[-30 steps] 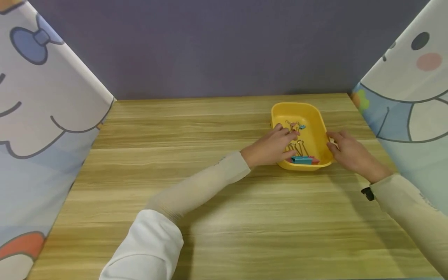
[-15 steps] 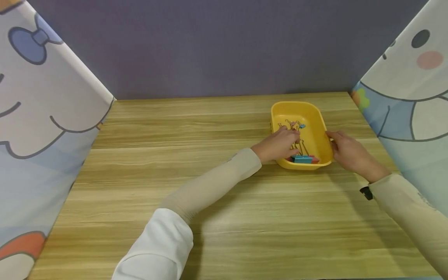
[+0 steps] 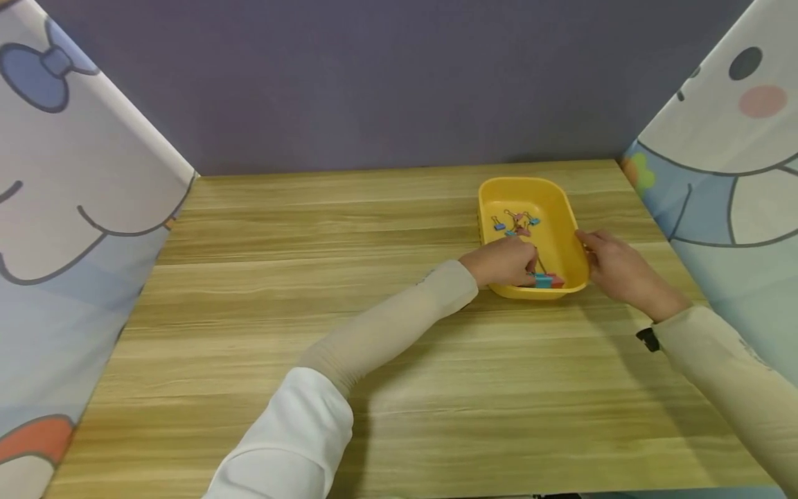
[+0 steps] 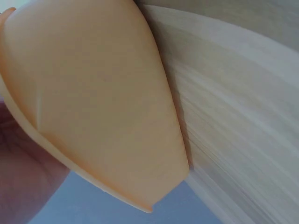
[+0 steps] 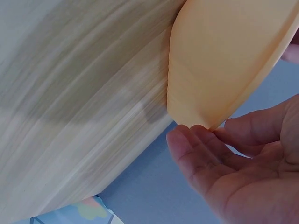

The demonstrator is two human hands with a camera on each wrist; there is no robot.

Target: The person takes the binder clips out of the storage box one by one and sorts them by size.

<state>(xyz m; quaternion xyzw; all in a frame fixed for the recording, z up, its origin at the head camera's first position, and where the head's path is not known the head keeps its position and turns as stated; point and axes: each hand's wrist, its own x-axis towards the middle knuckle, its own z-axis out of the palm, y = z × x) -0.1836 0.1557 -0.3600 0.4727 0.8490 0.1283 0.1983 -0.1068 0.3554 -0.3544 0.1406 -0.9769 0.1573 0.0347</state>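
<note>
Nearest: white and beige left sleeve (image 3: 293,423), beige right sleeve (image 3: 723,367), small black object (image 3: 648,339) at the right cuff. Both forearms reach over the surface (image 3: 249,312), wood-grained.

Tray (image 3: 564,253), yellow, toward the far right part of the surface. Left hand (image 3: 506,262) crosses the tray's left rim, fingers curled down into the near end. Whether they pinch anything: cannot tell; the hand covers its own fingertips, and the left wrist view shows mostly the tray's outer wall. Right hand (image 3: 614,267) at the tray's right rim, fingers and thumb gripping it; the right wrist view shows the fingertips against the edge.

Big blue clip (image 3: 544,281) in the tray's near end, partly behind the left hand; big red clip (image 3: 557,282) just right of it. One wire handle slants up beside the left fingers.

Beyond the hand, a loose group of small clips (image 3: 532,219), blue and pinkish, on the tray floor.

Farthest: dark wall (image 3: 349,83).
</note>
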